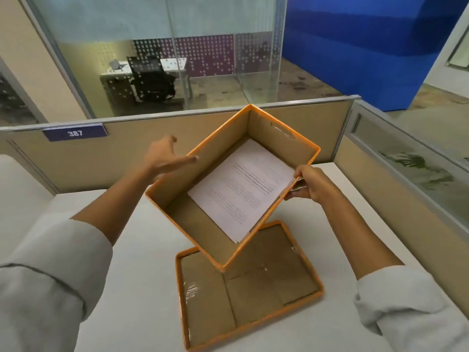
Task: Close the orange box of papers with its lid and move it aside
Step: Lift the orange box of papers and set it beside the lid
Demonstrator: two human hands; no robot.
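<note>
Grey sleeves [45,283] lower corners, lid [250,288] upturned on white desk [142,288] bottom centre, orange box [203,174] with papers [241,189] tilted above it, right hand [313,185] pinched on box rim, left hand [165,158] spread flat against box side, partition [121,153] with 387 tag [75,132] behind

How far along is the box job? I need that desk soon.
Done: the papers lie inside the orange box. In hand: the right hand grips its right wall; the left hand is open by its left wall. Left: the lid lies upturned on the desk, not on; box not moved aside.
</note>
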